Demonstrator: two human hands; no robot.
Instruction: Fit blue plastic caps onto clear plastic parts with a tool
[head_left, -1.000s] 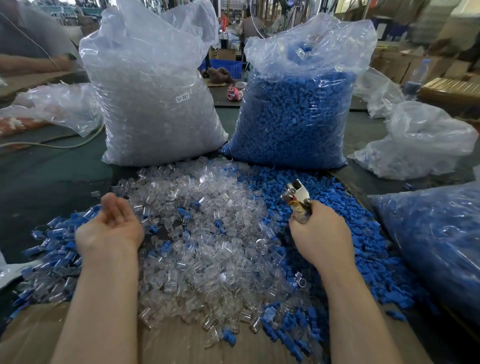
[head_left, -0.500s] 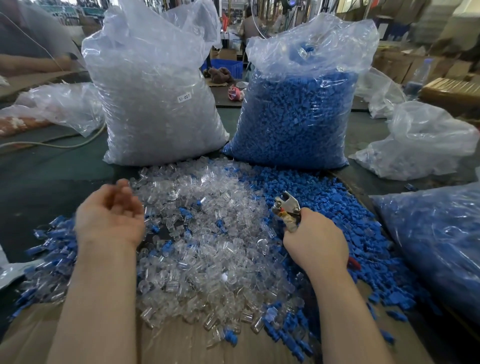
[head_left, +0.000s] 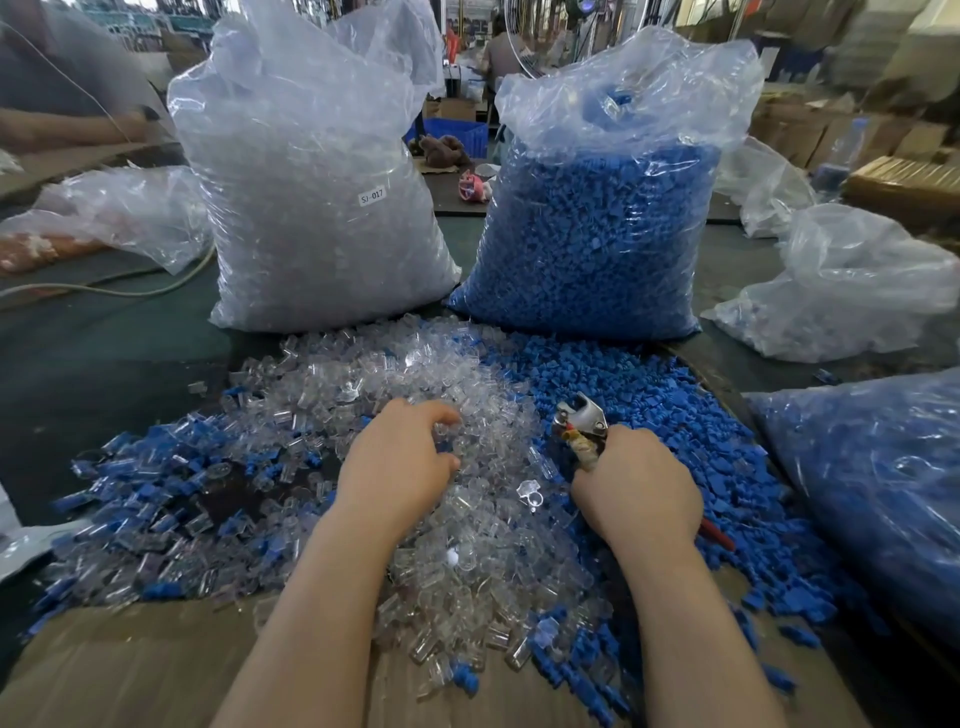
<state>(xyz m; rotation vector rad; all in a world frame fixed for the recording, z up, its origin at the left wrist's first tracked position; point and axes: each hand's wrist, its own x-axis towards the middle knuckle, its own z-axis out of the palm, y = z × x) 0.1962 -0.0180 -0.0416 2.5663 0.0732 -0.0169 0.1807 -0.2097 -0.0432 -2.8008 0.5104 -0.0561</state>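
Note:
A heap of clear plastic parts (head_left: 415, 395) covers the middle of the cardboard, and loose blue caps (head_left: 670, 410) lie to its right. My left hand (head_left: 400, 467) is palm down on the clear heap, its curled fingers and thumb closing round a clear part (head_left: 448, 435) on top. My right hand (head_left: 636, 491) grips a plier-like tool (head_left: 582, 423) at the border of the two heaps. The tool's metal head points away from me and a red handle end (head_left: 717, 535) sticks out behind the hand. Finished clear parts with blue caps (head_left: 150, 478) lie at the left.
A tall bag of clear parts (head_left: 322, 208) and a tall bag of blue caps (head_left: 597, 228) stand behind the heaps. Another bag of blue pieces (head_left: 872, 483) lies at the right. Crumpled plastic bags (head_left: 852, 280) sit at far right and far left. A cable (head_left: 130, 288) runs along the left.
My left hand swung right from the capped parts at the left onto the clear heap and turned palm down, fingers curling. My right hand with the tool shifted slightly left and toward me.

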